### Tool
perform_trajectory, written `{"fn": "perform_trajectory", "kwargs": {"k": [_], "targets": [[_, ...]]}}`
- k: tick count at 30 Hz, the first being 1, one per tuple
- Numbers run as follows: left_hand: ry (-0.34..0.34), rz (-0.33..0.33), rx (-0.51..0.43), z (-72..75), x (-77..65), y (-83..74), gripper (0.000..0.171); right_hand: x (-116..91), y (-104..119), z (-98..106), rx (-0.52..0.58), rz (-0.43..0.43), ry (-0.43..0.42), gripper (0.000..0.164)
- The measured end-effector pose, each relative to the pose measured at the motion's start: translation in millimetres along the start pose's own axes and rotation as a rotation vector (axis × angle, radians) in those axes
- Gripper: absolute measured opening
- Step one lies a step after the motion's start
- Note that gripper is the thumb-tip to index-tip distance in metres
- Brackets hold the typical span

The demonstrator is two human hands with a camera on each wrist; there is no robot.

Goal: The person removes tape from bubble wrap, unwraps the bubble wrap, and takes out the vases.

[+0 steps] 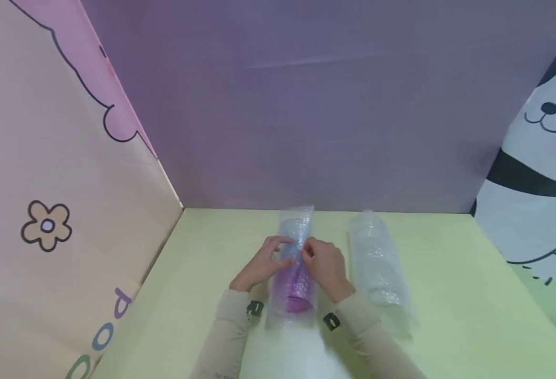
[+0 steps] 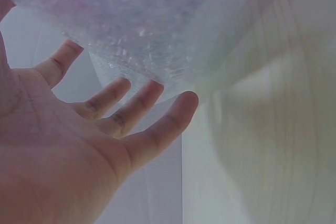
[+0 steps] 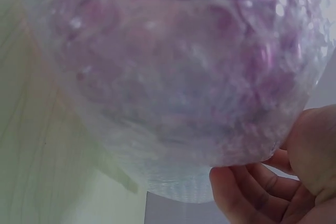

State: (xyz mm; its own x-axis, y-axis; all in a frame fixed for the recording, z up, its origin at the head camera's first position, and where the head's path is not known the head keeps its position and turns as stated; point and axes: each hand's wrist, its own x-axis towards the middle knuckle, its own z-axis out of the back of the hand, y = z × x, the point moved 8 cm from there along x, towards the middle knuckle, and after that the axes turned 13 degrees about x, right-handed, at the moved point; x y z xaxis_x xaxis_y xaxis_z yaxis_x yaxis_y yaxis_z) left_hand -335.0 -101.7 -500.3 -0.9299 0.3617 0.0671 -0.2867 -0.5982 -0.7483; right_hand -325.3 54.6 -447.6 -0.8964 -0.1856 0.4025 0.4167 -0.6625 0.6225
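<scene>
A roll of bubble wrap (image 1: 294, 284) lies lengthwise on the table around a cylinder-shaped thing, purple at the near end and bluish toward the far end. What the wrapped thing is, I cannot tell. My left hand (image 1: 262, 265) steadies its left side, thumb and fingers spread over the wrap. In the left wrist view the left hand's fingers (image 2: 157, 129) reach loosely along the plastic. On the other side my right hand (image 1: 325, 262) pinches the film near the top of the roll, its fingers curled. The right wrist view shows right fingertips (image 3: 231, 187) against the wrap's edge.
A second bubble-wrapped bundle (image 1: 377, 263), whitish and clear, lies to the right of my right hand. The pale yellow-green table (image 1: 457, 295) meets a purple-grey panel (image 1: 306, 131) at the back. Printed cartoon panels stand on both sides.
</scene>
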Motion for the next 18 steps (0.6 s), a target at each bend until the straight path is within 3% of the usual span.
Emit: {"fn": "perform_trajectory", "kwargs": {"k": [5,12,18], "targets": [[0.011,-0.015,0.004,-2.3,3.3,-6.2,0.059,0,-5,5,-0.013,-0.023,-0.016,0.01],[-0.013,0.023,0.002,5.9,-0.7,-8.3,0.056,2,-4,-1,0.002,-0.034,0.017,0.014],[0.005,0.015,-0.004,-1.0,-2.8,-7.9,0.057,-4,-11,2,-0.001,-0.088,-0.002,0.015]]}}
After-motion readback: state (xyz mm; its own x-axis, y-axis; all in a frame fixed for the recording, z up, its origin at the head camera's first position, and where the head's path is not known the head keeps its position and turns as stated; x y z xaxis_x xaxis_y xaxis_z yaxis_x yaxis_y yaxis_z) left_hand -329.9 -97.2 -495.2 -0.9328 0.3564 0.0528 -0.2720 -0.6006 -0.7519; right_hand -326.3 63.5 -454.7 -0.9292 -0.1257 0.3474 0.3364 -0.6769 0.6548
